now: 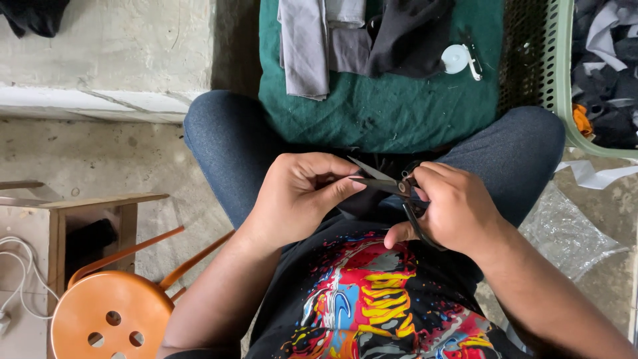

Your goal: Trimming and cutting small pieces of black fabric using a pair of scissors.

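Note:
My right hand point(452, 209) grips the black handles of a pair of scissors point(385, 185), whose blades are parted and point left. My left hand point(302, 193) is curled just in front of the blades, thumb and forefinger pinched close to the tips; whatever it pinches is too small and dark to make out. Both hands hover over my lap, between my knees in blue jeans. Beyond them lies a green quilted cloth point(392, 110) with grey fabric strips point(306, 46) and a black fabric piece point(409, 36) on it.
A small white round tape measure point(458, 58) rests on the green cloth. A pale green plastic basket point(557, 66) of dark fabric scraps stands at right. An orange stool point(109, 312) and wooden bench point(86, 206) are at lower left. Clear plastic point(571, 233) lies on the concrete floor.

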